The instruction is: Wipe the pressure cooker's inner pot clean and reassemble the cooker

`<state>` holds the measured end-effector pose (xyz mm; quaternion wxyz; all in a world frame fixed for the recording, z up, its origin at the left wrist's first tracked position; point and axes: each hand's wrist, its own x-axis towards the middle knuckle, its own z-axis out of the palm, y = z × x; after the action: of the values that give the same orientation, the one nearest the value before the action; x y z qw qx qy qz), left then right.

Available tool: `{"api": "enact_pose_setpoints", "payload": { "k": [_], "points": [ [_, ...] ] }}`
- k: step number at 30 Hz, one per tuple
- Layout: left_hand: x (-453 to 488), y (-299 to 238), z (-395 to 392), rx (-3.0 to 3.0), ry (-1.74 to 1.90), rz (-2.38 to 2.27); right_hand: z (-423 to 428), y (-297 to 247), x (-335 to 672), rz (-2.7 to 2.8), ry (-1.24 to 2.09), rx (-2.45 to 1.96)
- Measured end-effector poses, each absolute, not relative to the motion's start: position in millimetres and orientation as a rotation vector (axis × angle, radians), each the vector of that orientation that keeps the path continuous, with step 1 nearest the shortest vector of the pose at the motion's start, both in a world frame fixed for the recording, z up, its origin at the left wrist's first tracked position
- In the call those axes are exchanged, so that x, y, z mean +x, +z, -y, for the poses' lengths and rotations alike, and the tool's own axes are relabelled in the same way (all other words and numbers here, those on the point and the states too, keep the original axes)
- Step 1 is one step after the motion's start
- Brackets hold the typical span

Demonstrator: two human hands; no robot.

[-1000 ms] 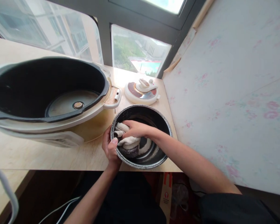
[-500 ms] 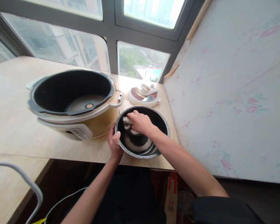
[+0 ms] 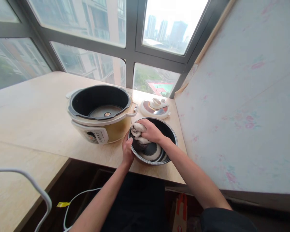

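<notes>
A dark inner pot (image 3: 170, 131) with a speckled rim rests near the table's front edge, tilted slightly towards me. My left hand (image 3: 128, 149) grips its left side, the thumb over the rim and the fingers hidden behind the wall. Inside the pot, my right hand (image 3: 151, 130) is closed on a bunched whitish cloth (image 3: 138, 129) with dark smudges, pressed near the left inner wall. Just left of the pot stands the open pressure cooker body (image 3: 116, 129), whose dark cavity shows a round metal plate. Its white and brown lid (image 3: 155, 109) lies behind the pot.
A window frame (image 3: 130, 54) borders the table (image 3: 38, 106) at the back. A flower-patterned wall panel (image 3: 232, 112) rises on the right. White cable (image 3: 44, 195) loops at lower left, and a paper bag (image 3: 180, 214) stands below the table edge.
The view has tilted up and shifted left, so more window shows. My right hand and the cloth have moved to the pot's left inner wall. My left hand keeps its hold.
</notes>
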<state>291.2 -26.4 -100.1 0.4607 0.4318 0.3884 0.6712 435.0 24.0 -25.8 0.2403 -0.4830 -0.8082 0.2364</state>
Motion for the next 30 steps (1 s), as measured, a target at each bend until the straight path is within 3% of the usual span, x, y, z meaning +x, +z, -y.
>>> {"api": "enact_pose_setpoints", "payload": {
  "k": [7,12,19,25,30],
  "points": [
    [293.1,-101.8,27.0,1.019,1.621,-0.956,-18.1,-13.2,432.3,2.109,1.312,-1.179],
    [293.8,-106.7,26.2,0.974,1.629,-0.958,-12.3,4.6,440.2,2.431,1.432,-1.190],
    [287.9,-107.6,27.3,0.982,1.584,-0.947,36.6,49.5,459.6,2.827,1.168,-1.298],
    [284.4,-108.9,26.9,1.008,1.548,-0.968,84.4,72.4,485.7,2.611,0.847,-1.564],
    [283.3,-108.8,26.8,1.017,1.540,-0.993,103.4,49.8,521.9,2.263,0.705,-1.700]
  ]
}}
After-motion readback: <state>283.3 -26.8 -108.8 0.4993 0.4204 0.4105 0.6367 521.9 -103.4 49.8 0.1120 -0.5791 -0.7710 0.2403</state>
